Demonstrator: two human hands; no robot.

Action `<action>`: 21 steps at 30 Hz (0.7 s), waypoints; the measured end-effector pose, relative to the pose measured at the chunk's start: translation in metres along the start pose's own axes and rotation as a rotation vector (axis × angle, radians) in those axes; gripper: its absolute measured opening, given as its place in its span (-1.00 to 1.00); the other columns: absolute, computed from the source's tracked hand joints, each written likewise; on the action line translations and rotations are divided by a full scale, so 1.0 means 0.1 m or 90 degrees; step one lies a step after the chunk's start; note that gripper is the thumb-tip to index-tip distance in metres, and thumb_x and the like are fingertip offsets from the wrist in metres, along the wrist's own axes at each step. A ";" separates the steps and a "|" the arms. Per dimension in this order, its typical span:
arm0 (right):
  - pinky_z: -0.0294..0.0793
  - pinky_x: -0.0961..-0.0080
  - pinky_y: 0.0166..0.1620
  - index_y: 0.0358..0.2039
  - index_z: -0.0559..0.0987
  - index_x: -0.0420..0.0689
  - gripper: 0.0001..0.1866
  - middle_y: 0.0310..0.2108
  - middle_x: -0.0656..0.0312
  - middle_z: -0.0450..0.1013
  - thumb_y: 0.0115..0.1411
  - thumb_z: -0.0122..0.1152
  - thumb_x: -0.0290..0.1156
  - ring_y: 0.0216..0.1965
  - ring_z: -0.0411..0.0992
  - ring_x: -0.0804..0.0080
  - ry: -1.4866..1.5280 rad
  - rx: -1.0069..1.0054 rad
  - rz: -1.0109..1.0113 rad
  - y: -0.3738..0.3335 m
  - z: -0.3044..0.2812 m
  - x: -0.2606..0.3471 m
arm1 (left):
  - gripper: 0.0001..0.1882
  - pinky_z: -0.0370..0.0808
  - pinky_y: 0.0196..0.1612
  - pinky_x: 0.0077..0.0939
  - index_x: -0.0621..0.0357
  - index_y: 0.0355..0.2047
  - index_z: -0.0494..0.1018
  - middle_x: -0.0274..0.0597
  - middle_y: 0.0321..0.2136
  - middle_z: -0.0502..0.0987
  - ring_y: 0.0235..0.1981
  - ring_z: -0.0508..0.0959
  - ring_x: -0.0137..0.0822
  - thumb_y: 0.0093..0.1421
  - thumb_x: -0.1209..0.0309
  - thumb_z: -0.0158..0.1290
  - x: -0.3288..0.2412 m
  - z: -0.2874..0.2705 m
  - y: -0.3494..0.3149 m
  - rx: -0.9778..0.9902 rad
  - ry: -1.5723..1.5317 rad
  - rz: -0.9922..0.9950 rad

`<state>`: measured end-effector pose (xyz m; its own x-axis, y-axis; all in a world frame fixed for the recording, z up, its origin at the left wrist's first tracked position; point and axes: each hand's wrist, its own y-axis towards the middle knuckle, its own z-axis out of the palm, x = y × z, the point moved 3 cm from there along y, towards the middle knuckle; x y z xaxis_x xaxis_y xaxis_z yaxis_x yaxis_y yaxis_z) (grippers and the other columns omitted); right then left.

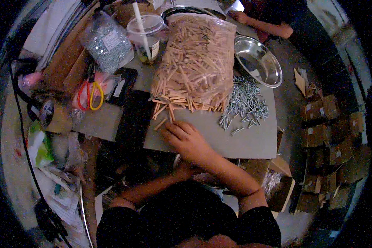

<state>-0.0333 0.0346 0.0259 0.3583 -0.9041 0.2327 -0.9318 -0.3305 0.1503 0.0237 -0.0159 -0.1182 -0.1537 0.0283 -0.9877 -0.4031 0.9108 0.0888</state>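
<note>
My right hand (187, 141) reaches over the near edge of the table, beside loose wooden dowels (160, 124). Its fingers are curled in and the fingertips are out of sight, so anything in them is hidden. Below the table's edge, my left hand (186, 168) lies partly behind my right forearm; its fingers do not show. Beyond my right hand, a large clear plastic bag (198, 53) of wooden dowels lies with its near end spilling dowels onto the table (239, 144). A pile of silver screws (246, 101) lies to the bag's right.
A metal bowl (258, 62) stands at the right edge. Behind left are a lidded plastic cup (146, 39) with a straw and a bag of small metal parts (109, 43). Scissors (91, 95) lie left. Cardboard boxes (322, 111) stack at right. Another person's arm (264, 27) shows across.
</note>
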 end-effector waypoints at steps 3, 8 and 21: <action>0.30 0.25 0.08 -0.05 0.41 -0.13 -0.56 0.03 0.12 0.29 -0.01 0.03 -0.43 0.06 0.24 0.09 0.037 -0.010 0.016 -0.20 0.00 -0.02 | -0.37 0.16 0.18 -0.24 0.11 0.16 0.09 -0.03 0.16 0.18 0.17 0.19 -0.07 0.16 0.15 0.00 0.02 0.00 -0.01 -0.005 0.006 0.017; 0.34 0.26 0.04 -0.07 0.43 -0.16 -0.51 -0.02 0.09 0.33 -0.11 0.18 -0.45 -0.01 0.28 0.09 0.058 -0.003 0.080 -0.53 -0.20 0.06 | -0.49 0.31 0.05 -0.27 0.16 -0.03 0.33 -0.06 -0.04 0.40 0.00 0.39 -0.17 0.08 0.16 0.12 0.02 -0.01 -0.18 0.037 -0.189 -0.029; 0.45 0.37 -0.30 -0.36 0.53 -0.17 -0.80 -0.39 0.08 0.47 -0.05 0.28 -0.48 -0.34 0.44 0.16 0.199 -0.326 0.157 -1.39 -0.46 0.06 | -0.66 0.37 -0.24 -0.51 0.16 -0.37 0.42 -0.27 -0.39 0.46 -0.32 0.41 -0.43 -0.08 0.28 0.28 -0.51 -0.19 -0.12 0.099 -0.270 -0.086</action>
<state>0.1014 0.0877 0.0509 0.2096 -0.7900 0.5762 -0.8708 0.1172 0.4775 0.0196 -0.0359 -0.0663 0.2868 0.0412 -0.9571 -0.2496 0.9678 -0.0331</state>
